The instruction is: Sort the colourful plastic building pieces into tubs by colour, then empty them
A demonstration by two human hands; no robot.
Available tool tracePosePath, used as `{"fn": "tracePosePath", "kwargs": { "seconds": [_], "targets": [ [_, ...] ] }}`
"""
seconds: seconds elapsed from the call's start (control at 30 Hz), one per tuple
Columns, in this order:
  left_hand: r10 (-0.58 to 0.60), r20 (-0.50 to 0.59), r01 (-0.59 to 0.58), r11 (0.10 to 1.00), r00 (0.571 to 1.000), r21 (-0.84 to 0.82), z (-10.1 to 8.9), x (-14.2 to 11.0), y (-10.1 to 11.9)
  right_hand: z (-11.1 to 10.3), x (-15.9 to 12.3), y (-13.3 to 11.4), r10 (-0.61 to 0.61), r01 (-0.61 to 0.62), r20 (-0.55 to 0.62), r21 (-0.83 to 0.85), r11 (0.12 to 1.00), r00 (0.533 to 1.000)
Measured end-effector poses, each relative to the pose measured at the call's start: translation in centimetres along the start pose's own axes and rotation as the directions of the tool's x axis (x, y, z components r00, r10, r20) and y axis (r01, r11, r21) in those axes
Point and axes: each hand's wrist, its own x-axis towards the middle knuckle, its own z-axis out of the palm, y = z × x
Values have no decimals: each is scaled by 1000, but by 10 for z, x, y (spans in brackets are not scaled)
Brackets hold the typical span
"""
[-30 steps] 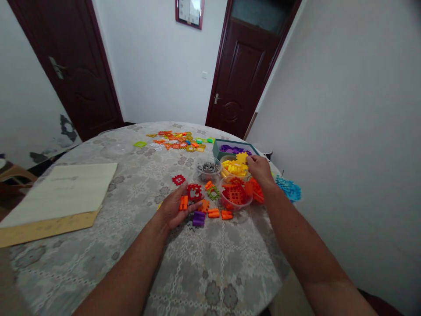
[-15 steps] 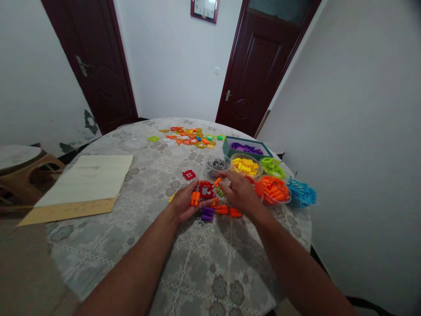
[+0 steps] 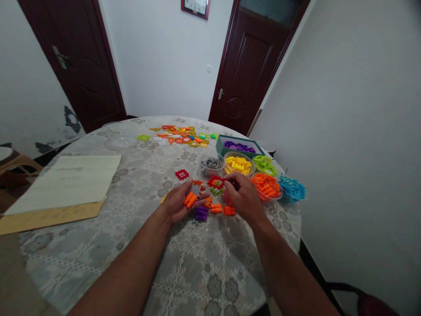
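Observation:
My left hand (image 3: 180, 202) is turned palm up, fingers partly spread, with orange tube-shaped building pieces (image 3: 190, 199) resting in it. Between the thumb and fingers of my right hand (image 3: 241, 193) is the edge of a red toothed plastic building piece (image 3: 215, 182), raised above the cloth. Green pieces (image 3: 216, 192) lie just under it. Close to my left fingertips are a purple piece (image 3: 201, 214) and orange pieces (image 3: 216, 208) on the table. Another red square piece (image 3: 182, 174) lies flat beyond my left hand.
Clear bowls hold grey (image 3: 211, 163), yellow (image 3: 238, 164), green (image 3: 264, 165) and orange pieces (image 3: 267, 186). Blue pieces (image 3: 292, 188) stand at the right edge. A green box (image 3: 221, 145) contains purple pieces. Mixed pieces (image 3: 180, 135) lie at the back, paper sheets (image 3: 66, 184) at left.
My right hand now holds the red toothed piece, which has moved away from my left hand to the right. The orange pieces in my left palm have tilted. The view has turned slightly right.

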Motion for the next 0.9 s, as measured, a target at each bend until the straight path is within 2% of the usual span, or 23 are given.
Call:
{"fn": "tracePosePath", "kwargs": {
  "seconds": [0.1,0.17,0.3,0.4,0.5,0.6,0.77,0.9],
  "targets": [
    [3,-13,-2,998,1000,61,-1,1,2,-24,4,22,-47,29,-122,-148,989,991],
    [-25,3,25,997,1000,69,-1,1,3,-33,9,39,-95,58,-135,-254,965,986],
    [-41,15,39,996,999,82,1,-3,4,-29,13,62,-119,80,-77,-391,917,990],
    [-21,29,18,996,999,83,1,-5,5,-19,11,67,-107,78,-40,-439,895,993],
    [-15,62,11,997,998,75,-1,-4,5,-14,5,62,-127,90,-66,-405,910,990],
    [-11,101,3,997,995,79,-3,-3,5,-10,-2,49,-160,134,-63,-299,945,985],
    [-15,145,-1,994,989,107,0,-7,4,7,-12,18,-208,213,49,-116,970,977],
    [-32,261,-5,990,965,138,3,-12,2,29,-14,0,-220,231,135,-72,970,966]
  ]
}}
